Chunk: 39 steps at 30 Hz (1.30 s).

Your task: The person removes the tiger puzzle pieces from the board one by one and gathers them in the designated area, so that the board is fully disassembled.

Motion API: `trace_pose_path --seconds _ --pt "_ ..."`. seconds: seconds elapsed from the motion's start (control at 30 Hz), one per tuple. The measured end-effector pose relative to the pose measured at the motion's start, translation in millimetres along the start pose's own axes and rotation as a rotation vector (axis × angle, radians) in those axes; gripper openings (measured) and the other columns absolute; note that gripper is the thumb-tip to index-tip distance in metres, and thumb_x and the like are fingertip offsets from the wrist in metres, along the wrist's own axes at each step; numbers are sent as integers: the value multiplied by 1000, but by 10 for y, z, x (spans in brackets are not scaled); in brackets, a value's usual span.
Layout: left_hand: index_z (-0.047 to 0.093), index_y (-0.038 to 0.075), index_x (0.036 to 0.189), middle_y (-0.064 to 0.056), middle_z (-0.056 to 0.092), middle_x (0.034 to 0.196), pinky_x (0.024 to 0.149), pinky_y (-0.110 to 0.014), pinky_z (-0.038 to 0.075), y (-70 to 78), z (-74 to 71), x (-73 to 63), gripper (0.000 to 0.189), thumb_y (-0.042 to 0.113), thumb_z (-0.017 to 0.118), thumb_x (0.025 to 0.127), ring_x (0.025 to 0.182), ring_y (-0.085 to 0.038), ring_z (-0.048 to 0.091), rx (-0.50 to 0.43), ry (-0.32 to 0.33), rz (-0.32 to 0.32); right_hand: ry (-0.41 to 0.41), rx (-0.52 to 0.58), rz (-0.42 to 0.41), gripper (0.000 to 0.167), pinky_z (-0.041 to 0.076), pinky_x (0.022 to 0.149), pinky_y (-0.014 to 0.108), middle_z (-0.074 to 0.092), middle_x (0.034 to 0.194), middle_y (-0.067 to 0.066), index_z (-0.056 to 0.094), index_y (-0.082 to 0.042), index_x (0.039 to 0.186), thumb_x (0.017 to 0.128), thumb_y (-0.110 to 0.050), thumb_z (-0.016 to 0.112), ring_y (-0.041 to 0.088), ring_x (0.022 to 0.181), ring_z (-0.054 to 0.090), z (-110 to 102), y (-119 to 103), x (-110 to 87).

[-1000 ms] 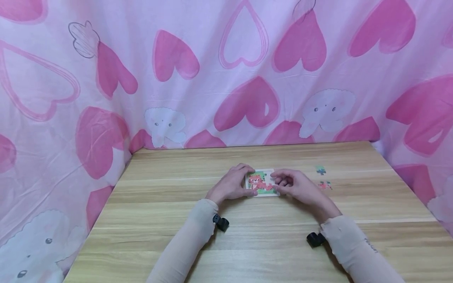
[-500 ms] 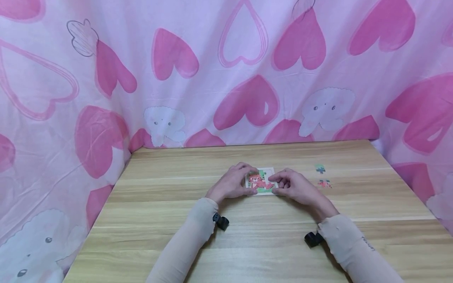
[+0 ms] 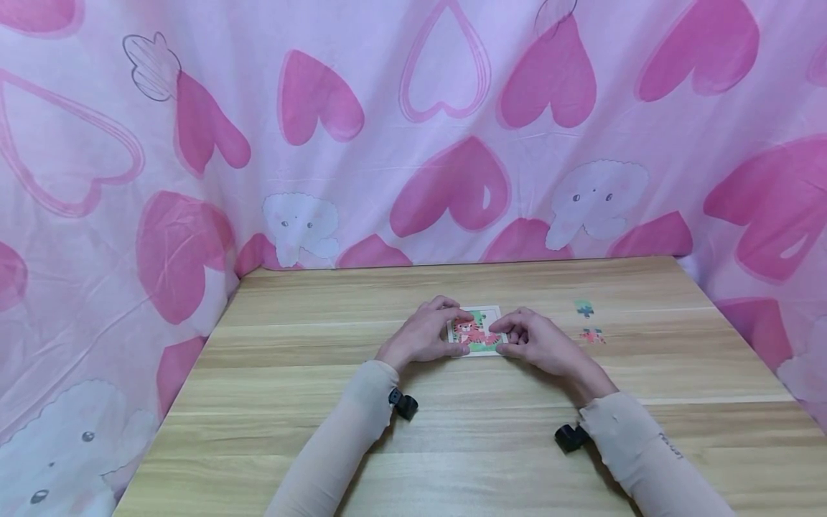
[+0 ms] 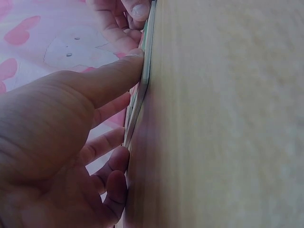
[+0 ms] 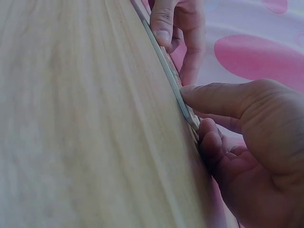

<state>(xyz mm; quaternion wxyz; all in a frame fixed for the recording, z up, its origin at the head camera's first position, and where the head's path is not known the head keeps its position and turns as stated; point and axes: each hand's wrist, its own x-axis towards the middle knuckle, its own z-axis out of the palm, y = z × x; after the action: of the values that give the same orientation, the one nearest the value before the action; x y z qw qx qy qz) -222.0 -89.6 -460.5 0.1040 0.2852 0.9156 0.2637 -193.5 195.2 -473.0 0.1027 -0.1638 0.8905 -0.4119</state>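
Note:
A small jigsaw puzzle board (image 3: 481, 354) with a white border and a red tiger on green lies flat on the table. My left hand (image 3: 423, 334) holds its left side, the thumb at the near edge and the index finger reaching over the picture. At the right side, my right hand (image 3: 541, 345) has thumb and index finger around a reddish puzzle piece (image 3: 493, 339), which looks level with the picture. The upper right of the board shows bare white. In the right wrist view, the thumb (image 5: 209, 97) presses on the board's edge and the other fingers curl beside it.
Two loose puzzle pieces lie right of my right hand: a green-blue one (image 3: 584, 309) farther back and a reddish one (image 3: 591, 335) nearer. The wooden table (image 3: 478, 445) ends at a pink heart-print curtain (image 3: 446, 194). A small black camera sits at each wrist.
My right hand has shifted slightly left, bringing its fingers farther over the board. The left index finger has reached farther onto the picture. Both loose pieces stay put.

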Motion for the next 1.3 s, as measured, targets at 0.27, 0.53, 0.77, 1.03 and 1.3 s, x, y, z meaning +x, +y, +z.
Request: trace_pose_path --seconds 0.27,0.53,0.77,1.03,1.3 --pt "66 33 154 -1 48 166 125 -49 45 6 4 -2 62 44 88 97 148 -28 47 4 5 0 8 9 -43 30 53 76 24 64 116 9 76 -9 127 99 -12 85 21 95 59 13 -12 -9" --pt "68 32 153 -1 50 165 125 -51 45 25 -7 11 61 43 89 97 149 -28 47 5 11 -7 18 0 -36 30 54 76 25 67 111 5 78 -11 126 98 -11 86 21 94 61 -10 -23 -2" --pt "68 31 153 -1 50 165 123 -51 46 14 -17 11 56 42 84 101 147 -28 48 -15 8 1 14 -5 -40 30 54 76 25 67 110 6 78 -10 127 98 -11 86 22 94 60 -11 -25 -9" --pt "70 32 150 1 53 159 118 -48 50 29 23 12 47 41 80 105 141 -26 52 14 39 -24 9 7 -38 31 54 77 25 67 111 6 77 -11 129 99 -12 86 22 95 60 3 -32 -20" --pt "71 33 148 3 54 156 115 -46 51 51 44 26 48 42 83 102 135 -24 53 20 58 -45 8 23 -40 32 54 76 26 68 108 6 75 -12 129 99 -10 86 23 94 61 4 -29 -16"
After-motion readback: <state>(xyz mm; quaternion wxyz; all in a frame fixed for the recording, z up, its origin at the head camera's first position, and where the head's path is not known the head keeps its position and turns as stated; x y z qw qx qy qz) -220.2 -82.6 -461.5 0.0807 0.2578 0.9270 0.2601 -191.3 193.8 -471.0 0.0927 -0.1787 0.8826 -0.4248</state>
